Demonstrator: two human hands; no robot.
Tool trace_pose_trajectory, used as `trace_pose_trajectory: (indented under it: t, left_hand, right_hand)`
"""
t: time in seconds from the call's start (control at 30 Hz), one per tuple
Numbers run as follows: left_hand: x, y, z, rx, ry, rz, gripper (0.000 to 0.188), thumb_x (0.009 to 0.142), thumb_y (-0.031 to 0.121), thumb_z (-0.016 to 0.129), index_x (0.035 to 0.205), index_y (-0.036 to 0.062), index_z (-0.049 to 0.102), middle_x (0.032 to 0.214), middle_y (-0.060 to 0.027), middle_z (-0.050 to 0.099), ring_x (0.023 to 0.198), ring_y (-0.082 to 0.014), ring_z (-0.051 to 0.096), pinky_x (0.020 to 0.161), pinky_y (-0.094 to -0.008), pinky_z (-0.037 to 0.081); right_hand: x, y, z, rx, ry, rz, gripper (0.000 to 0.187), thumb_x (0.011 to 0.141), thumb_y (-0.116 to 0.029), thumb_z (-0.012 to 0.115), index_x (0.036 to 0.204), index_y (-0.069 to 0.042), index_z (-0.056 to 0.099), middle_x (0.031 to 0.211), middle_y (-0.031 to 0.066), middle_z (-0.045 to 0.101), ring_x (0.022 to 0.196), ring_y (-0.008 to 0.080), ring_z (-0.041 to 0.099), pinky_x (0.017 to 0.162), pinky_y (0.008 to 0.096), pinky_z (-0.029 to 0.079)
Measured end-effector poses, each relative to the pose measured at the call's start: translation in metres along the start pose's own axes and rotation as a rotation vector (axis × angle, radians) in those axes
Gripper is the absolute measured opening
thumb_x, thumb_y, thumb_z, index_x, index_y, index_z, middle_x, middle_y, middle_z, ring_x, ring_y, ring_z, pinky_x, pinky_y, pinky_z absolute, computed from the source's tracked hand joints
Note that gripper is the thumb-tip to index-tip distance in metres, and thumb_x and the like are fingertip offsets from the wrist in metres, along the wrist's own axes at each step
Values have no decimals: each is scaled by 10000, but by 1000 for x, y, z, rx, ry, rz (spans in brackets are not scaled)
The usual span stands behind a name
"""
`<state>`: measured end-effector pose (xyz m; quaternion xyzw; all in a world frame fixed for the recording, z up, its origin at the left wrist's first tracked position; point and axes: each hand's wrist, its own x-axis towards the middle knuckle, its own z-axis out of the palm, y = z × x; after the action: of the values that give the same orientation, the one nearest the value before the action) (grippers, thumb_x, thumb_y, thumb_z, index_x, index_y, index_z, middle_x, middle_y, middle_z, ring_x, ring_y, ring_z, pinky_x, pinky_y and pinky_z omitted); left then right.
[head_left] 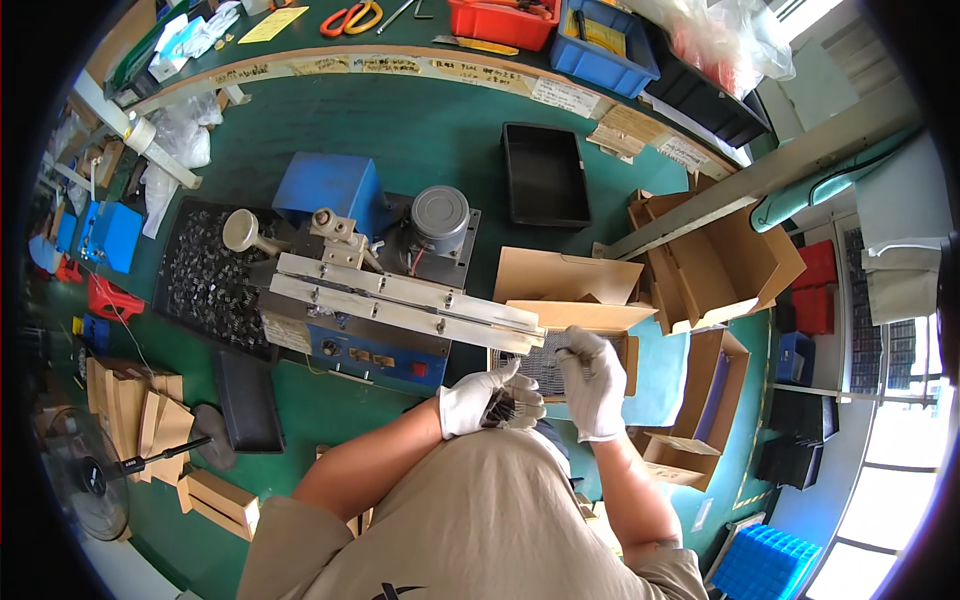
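Observation:
My left hand (480, 402), in a white glove, is cupped below the end of the machine's rail. A bunch of small dark parts (503, 407) lies in its palm, with the fingers curled around them. My right hand (594, 383), also gloved, is pinched just right of the rail's tip; whatever is between its fingertips is too small to name. Beneath and between the hands stands a cardboard box with rows of small grey parts (545, 368) inside. The long pale metal rail (410, 305) slopes down from the machine toward my hands.
The blue machine (375, 350) carries a round metal canister (440, 213). Left of it sits a black tray of loose dark parts (205, 270). An empty-looking black tray (546, 175) lies behind. Open cardboard boxes (710, 400) stand at right; a fan (90, 470) at left. A shelf (400, 65) spans the back.

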<state>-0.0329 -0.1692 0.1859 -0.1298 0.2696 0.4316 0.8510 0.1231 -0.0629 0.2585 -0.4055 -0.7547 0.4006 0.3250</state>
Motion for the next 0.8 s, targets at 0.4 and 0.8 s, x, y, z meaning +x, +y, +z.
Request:
trace_pose_trajectory:
  t: [0.4, 0.8]
  left_hand:
    - [12, 0, -13, -213, -16, -21, 510, 1065, 484, 393, 1079, 14, 590, 1083, -260, 678, 1041, -415, 681, 941, -522, 575]
    - [20, 8, -18, -115, -46, 80, 319, 1031, 330, 435, 1105, 109, 653, 1020, -55, 698, 871, -183, 670, 789, -366, 566]
  right_hand:
    - [37, -21, 8, -340, -150, -466, 364, 779, 44, 748, 1122, -33, 653, 992, 134, 706, 866, 314, 667, 799, 381, 536]
    - [-12, -11, 20, -384, -556, -548, 382, 674, -221, 832, 1036, -132, 751, 953, 75, 653, 904, 293, 611, 805, 431, 486]
